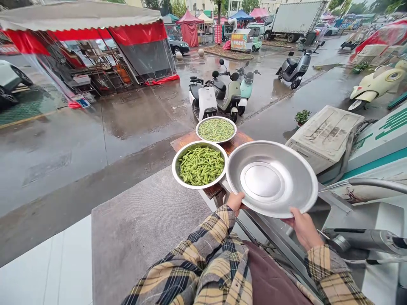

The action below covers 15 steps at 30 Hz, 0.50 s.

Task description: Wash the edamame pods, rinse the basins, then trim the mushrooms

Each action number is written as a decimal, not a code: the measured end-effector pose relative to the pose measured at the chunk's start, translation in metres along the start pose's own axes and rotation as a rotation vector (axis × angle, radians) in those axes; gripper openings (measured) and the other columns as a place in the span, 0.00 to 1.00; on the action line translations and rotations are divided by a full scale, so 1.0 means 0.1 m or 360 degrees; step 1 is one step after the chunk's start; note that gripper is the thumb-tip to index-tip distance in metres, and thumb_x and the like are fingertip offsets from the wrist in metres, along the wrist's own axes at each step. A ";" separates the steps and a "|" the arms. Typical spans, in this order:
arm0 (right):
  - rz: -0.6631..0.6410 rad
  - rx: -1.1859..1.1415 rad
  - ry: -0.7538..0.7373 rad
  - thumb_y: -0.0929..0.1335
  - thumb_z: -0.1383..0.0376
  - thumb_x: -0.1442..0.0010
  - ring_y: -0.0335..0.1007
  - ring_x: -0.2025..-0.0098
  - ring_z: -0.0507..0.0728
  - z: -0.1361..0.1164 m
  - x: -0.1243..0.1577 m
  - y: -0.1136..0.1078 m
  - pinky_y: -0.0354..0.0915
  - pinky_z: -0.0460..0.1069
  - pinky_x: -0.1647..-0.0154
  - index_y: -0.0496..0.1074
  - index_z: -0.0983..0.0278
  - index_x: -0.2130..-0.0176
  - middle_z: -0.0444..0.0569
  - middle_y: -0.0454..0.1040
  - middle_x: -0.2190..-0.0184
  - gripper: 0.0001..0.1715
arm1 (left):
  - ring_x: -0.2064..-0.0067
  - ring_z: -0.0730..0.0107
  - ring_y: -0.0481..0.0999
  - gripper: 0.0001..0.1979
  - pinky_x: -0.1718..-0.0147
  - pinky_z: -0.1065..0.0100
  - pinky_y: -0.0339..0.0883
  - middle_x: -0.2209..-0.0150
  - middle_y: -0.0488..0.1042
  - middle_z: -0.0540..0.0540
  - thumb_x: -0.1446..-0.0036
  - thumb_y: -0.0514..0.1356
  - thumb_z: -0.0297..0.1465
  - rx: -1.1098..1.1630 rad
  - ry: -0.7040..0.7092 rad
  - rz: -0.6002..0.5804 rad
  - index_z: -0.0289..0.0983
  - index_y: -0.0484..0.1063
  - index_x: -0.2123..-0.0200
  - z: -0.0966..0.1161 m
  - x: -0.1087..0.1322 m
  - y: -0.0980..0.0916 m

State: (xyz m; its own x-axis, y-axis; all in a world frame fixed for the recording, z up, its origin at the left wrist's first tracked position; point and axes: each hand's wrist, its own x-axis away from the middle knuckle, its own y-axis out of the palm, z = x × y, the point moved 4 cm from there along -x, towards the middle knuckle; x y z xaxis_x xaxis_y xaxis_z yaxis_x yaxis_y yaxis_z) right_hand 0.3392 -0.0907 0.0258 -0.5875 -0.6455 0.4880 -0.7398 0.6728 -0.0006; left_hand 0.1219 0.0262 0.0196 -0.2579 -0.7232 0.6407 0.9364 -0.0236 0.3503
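A wide metal basin (295,178) with nothing in it is held out in front of me, tilted slightly towards me. My left hand (235,202) grips its rim at the near left, fingers tucked beneath. At the near right, my right hand (303,228) has the rim between thumb and fingers. Just left of the basin stands a metal bowl (176,173) heaped with green edamame pods (201,166). Behind it, a second metal bowl (233,134) contains more green pods (216,129), seemingly in water. Both bowls rest on a wooden table (184,139).
A metal sink counter (321,220) with a faucet (359,239) is at my right. Beyond it lies a pale plastic lid or box (327,131). A grey mat (143,224) covers the floor at left. Parked scooters (219,93) stand on wet pavement beyond the table.
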 end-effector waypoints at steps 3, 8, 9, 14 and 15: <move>-0.0006 -0.0305 0.0235 0.72 0.64 0.56 0.75 0.72 0.58 0.56 0.05 -0.25 0.74 0.51 0.72 0.74 0.63 0.71 0.48 0.80 0.72 0.08 | 0.69 0.65 0.78 0.28 0.73 0.67 0.76 0.61 0.78 0.41 0.54 0.59 0.21 -0.0296 -0.0079 0.0023 0.32 0.67 0.47 -0.26 -0.02 0.09; -0.0016 -0.0530 0.0410 0.72 0.65 0.56 0.76 0.74 0.57 0.93 0.00 -0.53 0.76 0.50 0.71 0.72 0.62 0.70 0.45 0.79 0.75 0.09 | 0.69 0.63 0.79 0.29 0.75 0.68 0.76 0.59 0.77 0.39 0.54 0.58 0.22 -0.0504 -0.0152 0.0037 0.31 0.66 0.45 -0.52 -0.11 0.28; -0.0024 -0.0552 0.0416 0.72 0.65 0.55 0.76 0.73 0.57 0.95 -0.02 -0.56 0.76 0.50 0.70 0.72 0.63 0.70 0.45 0.79 0.74 0.09 | 0.69 0.63 0.79 0.29 0.75 0.68 0.75 0.59 0.77 0.39 0.54 0.58 0.22 -0.0530 -0.0156 0.0045 0.31 0.66 0.45 -0.54 -0.14 0.31; -0.0060 -0.0594 0.0403 0.72 0.64 0.53 0.77 0.70 0.57 0.97 -0.13 -0.68 0.78 0.50 0.69 0.74 0.62 0.68 0.46 0.81 0.70 0.09 | 0.70 0.64 0.78 0.29 0.76 0.66 0.75 0.59 0.76 0.38 0.51 0.59 0.25 -0.0647 -0.0180 0.0109 0.29 0.62 0.43 -0.60 -0.23 0.46; -0.0051 -0.0600 0.0404 0.72 0.64 0.53 0.77 0.70 0.57 0.96 -0.15 -0.70 0.78 0.50 0.69 0.73 0.62 0.68 0.46 0.80 0.71 0.09 | 0.71 0.64 0.77 0.29 0.76 0.66 0.75 0.59 0.76 0.37 0.50 0.59 0.26 -0.0667 -0.0188 0.0123 0.29 0.61 0.43 -0.60 -0.24 0.49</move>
State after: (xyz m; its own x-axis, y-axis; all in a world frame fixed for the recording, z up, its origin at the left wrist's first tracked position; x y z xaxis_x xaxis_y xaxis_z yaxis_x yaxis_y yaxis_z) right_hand 0.3683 -0.1626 -0.0660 -0.4326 -0.5909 0.6810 -0.5579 0.7688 0.3127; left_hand 0.1881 0.0013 -0.0198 -0.1859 -0.6504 0.7365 0.9634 -0.2681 0.0064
